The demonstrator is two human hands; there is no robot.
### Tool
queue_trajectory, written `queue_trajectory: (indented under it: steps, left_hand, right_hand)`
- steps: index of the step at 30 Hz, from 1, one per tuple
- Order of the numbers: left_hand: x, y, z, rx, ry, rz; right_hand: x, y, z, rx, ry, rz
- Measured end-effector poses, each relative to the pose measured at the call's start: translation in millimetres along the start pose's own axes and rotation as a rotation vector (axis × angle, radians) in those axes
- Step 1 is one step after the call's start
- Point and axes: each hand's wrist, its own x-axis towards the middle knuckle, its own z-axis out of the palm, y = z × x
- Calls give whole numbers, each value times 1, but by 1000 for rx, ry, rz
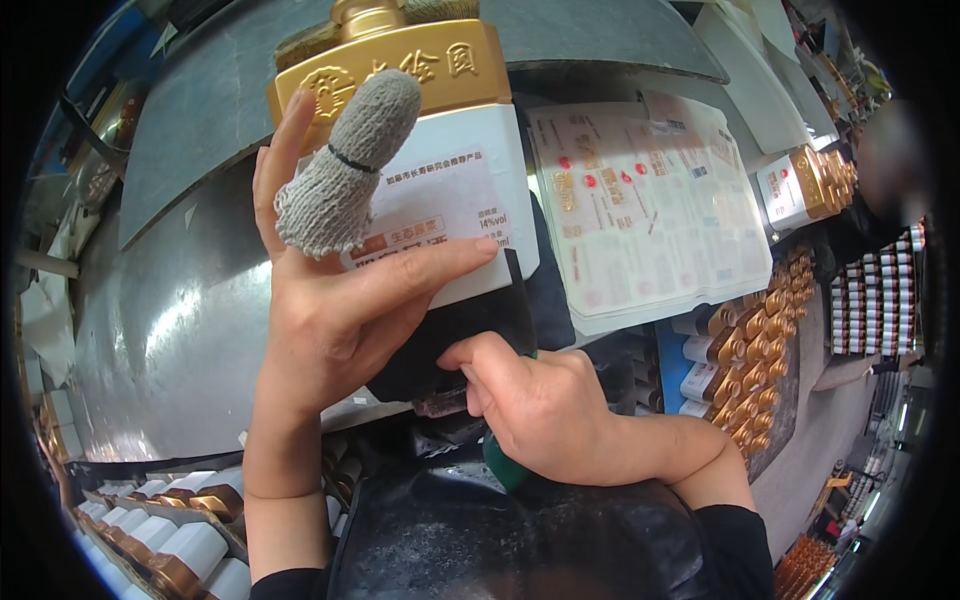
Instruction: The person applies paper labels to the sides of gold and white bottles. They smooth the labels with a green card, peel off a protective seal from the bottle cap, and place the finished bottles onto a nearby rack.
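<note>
White flat-sided bottle with embossed gold shoulder (440, 125) lies face-up above a black support (480, 325). Left hand (325, 295), wearing a grey knitted finger cover (370, 125), is spread open across the bottle's front, thumb on the pale printed label (465, 195). Right hand (545, 405) is curled near the bottle's lower end; its contents cannot be determined. Pale printed sheets (650, 220) are stacked just right of the bottle.

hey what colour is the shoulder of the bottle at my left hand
The bottle's shoulder is shiny gold with raised markings; best in the head view.
</note>
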Motion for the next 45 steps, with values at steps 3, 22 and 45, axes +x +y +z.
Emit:
queue_trajectory:
  steps: [3, 22, 45]
  left_hand:
    - [-1, 1, 2, -14, 31, -17]
    - [4, 4, -11, 285, -156, 42]
    - [-11, -10, -15, 36, -44, -176]
  right_hand:
    - [0, 0, -2, -5, -9, -3]
    - [0, 2, -1, 21, -18, -12]
    - [0, 2, -1, 10, -19, -17]
